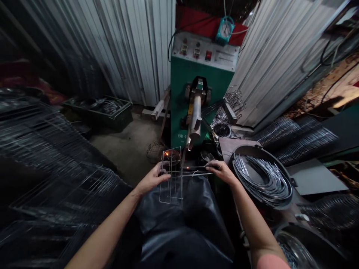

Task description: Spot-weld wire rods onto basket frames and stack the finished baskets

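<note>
My left hand (153,178) grips the left side of a flat wire grid (176,175), and my right hand (221,172) holds its long rods at the right end. The grid is held level above my black leather apron (179,220). Beyond it stands a green spot-welding machine (179,97) with a metal electrode arm (195,123) pointing down towards the grid. An orange spark (166,154) glows just past my left fingers. The electrode tip and grid look close, but I cannot tell if they touch.
A round black tub (260,148) of bent steel wires sits to my right. Stacked wire racks (56,179) fill the left side. A dark crate (112,119) stands on the concrete floor (126,149) beyond them, and corrugated metal sheeting (134,48) walls the back.
</note>
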`<state>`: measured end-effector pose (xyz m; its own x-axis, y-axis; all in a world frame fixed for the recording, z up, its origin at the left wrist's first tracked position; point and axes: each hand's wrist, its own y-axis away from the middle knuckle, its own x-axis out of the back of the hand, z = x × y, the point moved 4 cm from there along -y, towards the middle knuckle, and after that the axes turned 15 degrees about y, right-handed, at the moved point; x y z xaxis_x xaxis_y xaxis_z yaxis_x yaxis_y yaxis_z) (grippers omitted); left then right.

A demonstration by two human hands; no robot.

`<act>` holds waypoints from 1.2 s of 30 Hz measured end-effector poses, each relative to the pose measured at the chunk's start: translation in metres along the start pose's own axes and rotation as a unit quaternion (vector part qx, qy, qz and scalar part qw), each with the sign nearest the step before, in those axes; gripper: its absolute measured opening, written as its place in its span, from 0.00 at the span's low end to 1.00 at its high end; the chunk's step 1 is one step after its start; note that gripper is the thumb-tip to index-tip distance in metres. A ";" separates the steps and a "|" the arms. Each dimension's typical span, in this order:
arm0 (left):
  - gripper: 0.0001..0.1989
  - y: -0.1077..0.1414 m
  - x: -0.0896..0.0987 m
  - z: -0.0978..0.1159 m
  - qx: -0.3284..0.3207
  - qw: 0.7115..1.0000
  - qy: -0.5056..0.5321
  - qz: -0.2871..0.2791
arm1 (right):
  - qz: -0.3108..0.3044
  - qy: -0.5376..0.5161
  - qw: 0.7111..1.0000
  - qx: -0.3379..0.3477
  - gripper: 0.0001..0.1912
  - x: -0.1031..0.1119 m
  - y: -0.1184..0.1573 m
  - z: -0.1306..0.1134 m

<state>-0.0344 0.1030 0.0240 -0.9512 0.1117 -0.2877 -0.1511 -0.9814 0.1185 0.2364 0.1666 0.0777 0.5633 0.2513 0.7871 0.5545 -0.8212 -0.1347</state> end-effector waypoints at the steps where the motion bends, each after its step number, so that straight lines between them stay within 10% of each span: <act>1: 0.30 0.010 0.001 0.001 0.002 1.000 -0.012 0.000 | 0.003 0.009 1.000 0.012 0.12 -0.001 0.003 -0.008; 6: 0.30 0.031 0.002 0.000 -0.005 1.000 -0.022 -0.001 | 0.008 0.009 1.000 0.011 0.12 -0.011 0.006 -0.011; 18: 0.30 -0.069 -0.015 -0.002 -0.038 0.995 0.069 0.058 | 0.052 -0.058 0.989 -0.123 0.21 0.004 -0.051 0.068; 36: 0.29 -0.089 -0.014 -0.006 -0.020 0.994 0.076 0.071 | 0.003 -0.145 0.980 -0.134 0.18 0.001 -0.071 0.094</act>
<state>-0.0057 0.1876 0.0124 -0.9100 -0.0497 -0.4115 -0.0053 -0.9913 0.1314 0.2553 0.2730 0.0310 0.7387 0.3487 0.5769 0.3912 -0.9187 0.0544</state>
